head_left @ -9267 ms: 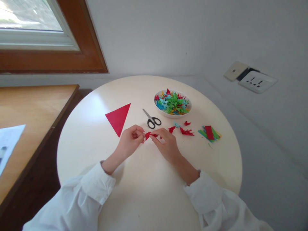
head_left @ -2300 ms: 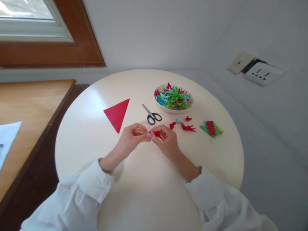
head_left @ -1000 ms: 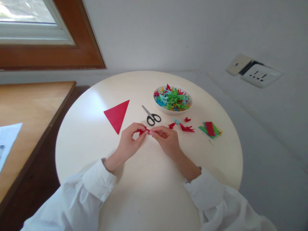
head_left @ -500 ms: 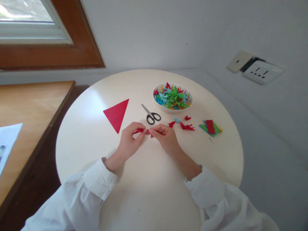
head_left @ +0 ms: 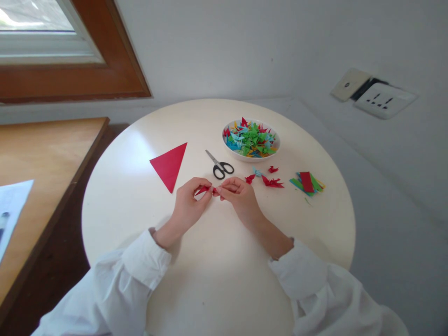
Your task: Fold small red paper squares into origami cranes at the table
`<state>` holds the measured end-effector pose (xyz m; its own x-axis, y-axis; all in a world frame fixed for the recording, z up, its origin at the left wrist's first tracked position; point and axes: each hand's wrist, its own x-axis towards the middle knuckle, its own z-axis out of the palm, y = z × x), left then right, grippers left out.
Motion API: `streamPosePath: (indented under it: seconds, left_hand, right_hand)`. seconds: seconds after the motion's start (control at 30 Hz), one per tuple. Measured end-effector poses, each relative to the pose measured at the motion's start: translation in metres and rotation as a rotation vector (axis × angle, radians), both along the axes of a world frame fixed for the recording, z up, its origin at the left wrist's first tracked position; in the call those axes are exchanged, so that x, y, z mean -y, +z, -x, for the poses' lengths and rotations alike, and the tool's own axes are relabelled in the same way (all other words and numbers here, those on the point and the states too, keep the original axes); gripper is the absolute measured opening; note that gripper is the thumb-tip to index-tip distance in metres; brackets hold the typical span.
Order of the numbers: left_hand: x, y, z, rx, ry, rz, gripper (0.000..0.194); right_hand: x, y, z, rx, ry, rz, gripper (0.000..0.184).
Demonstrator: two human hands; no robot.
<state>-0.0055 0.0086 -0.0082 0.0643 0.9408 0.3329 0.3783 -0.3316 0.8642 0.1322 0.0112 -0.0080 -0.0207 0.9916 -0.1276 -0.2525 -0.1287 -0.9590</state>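
Note:
A small folded piece of red paper (head_left: 202,190) is pinched between my two hands, partly covered by the fingers. My left hand (head_left: 189,199) is closed on its left part, thumb against forefinger. With thumb and fingertips pressed together, my right hand (head_left: 242,199) grips its right end. Just beyond the hands lie scissors (head_left: 220,167) with black handles. A red paper triangle (head_left: 170,165) is flat on the table to the left. Near my right hand sit several small folded paper cranes, among them a red one (head_left: 272,182) and a light blue one (head_left: 257,172).
A white bowl (head_left: 250,158) full of colourful paper cranes stands at the back of the round white table (head_left: 217,280). Coloured paper strips (head_left: 305,182) are stacked at the right. A wooden desk (head_left: 52,154) with a paper sheet (head_left: 14,200) is at the left.
Both hands keep hold of the red paper. It stuck out under my right hand 2.3 seconds ago; now it shows mostly within my left hand. The things on the table have stayed put.

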Motion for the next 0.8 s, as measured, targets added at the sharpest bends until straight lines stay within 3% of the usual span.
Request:
streamPosePath:
  seconds: [0.23, 0.6, 0.8]
  left_hand:
    - [-0.0007, -0.002, 0.0004, 0.007, 0.015, 0.005, 0.005]
    - [-0.0004, -0.0007, 0.0006, -0.001, 0.037, -0.006, 0.004]
    - [-0.0016, -0.0006, 0.0009, -0.005, 0.033, 0.021, 0.005]
  right_hand:
    - [0.0009, -0.0017, -0.0002, -0.084, 0.008, 0.065, 0.036]
    - [0.0005, -0.0032, -0.0021, -0.142, 0.052, 0.073, 0.039]
    - [0.0006, -0.001, -0.002, -0.041, 0.063, 0.05, 0.033]
